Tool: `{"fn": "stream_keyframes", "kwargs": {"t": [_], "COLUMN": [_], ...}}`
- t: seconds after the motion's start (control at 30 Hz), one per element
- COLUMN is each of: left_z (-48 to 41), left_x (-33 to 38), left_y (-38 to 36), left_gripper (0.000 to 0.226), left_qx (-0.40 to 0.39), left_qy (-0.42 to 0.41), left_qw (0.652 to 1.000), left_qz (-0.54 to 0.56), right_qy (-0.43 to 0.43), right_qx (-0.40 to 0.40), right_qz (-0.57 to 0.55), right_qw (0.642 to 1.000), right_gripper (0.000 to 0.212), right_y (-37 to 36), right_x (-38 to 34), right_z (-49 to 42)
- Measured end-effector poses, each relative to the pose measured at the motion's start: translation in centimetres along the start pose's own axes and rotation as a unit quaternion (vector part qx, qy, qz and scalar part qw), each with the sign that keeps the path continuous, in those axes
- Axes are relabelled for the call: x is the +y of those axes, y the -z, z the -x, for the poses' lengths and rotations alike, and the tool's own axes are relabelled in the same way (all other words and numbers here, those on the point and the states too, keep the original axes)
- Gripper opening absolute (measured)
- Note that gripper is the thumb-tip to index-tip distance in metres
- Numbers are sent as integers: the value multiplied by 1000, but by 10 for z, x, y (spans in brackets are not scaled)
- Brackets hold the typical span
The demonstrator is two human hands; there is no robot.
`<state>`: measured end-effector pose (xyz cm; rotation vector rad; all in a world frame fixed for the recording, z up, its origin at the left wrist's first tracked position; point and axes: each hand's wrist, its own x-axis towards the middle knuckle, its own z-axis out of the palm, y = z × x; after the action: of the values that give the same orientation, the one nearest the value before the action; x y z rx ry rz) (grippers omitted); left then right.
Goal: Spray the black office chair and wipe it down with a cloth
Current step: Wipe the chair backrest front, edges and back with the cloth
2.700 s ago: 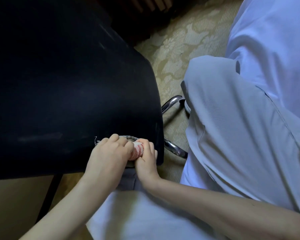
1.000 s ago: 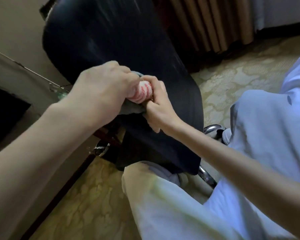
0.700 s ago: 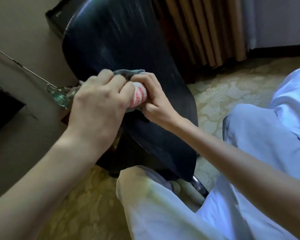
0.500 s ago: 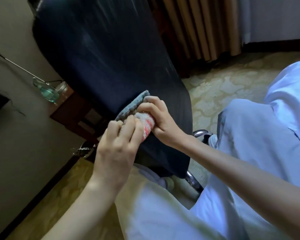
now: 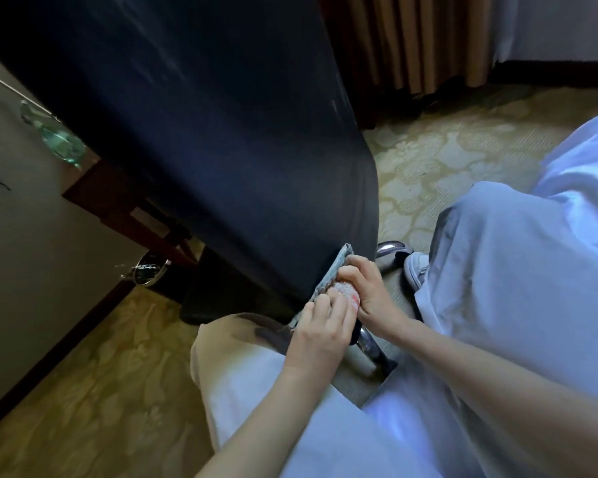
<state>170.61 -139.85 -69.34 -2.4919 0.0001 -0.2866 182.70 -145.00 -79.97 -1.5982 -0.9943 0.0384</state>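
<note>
Left hand, right hand lower on chair now, fingers curled round cloth

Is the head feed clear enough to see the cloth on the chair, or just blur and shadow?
Head view: left hand, right hand and cloth read sharp; the black chair is dim and streaked, showing little detail; the green bottle at left is motion-smeared; the pale trousers glare near the bottom.
</note>
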Motion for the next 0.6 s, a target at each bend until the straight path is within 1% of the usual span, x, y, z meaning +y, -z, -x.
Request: {"fn": "stream_keyframes", "kwargs": {"t": [0.1,0.2,0.3,0.4,0.5,0.6], "left_z": [4,2,0,-3,-10,-22], "left_x": [8,1,-16,-42,-78,-114], "left_y": [-7,0,24,69,122,171], "left_gripper": [39,23,20,17,21,27], "left_qx": [-2,28,82,125,170,221], "left_qy": [10,10,34,66,91,120], "left_qw": [1000,999,995,989,981,968], "left_qz": [9,31,43,35,6,-1], "right_qy": [4,15,50,117,187,251], "right_qx": [-24,-33,-3,42,92,133], "right_qz": [34,44,27,8,-8,-8], "right_qw": [999,998,998,992,978,959], "right_gripper": [33,33,37,37,35,40], "right_y": [1,5,10,26,49,74], "right_x": [3,-4,-29,-77,-135,-193], "right_z": [3,-4,-18,-45,-83,-126]}}
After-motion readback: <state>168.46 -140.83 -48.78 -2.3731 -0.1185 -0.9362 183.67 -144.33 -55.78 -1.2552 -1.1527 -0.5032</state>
